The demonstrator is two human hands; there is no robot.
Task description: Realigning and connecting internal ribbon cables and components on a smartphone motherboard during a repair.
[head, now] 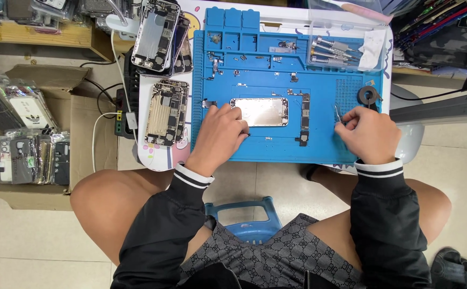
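Two hands: left hand steadies flat metal phone shell.

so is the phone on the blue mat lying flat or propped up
Flat. The phone housing lies level on the blue mat; the left hand rests at its left end, and the right hand holds tweezers apart.
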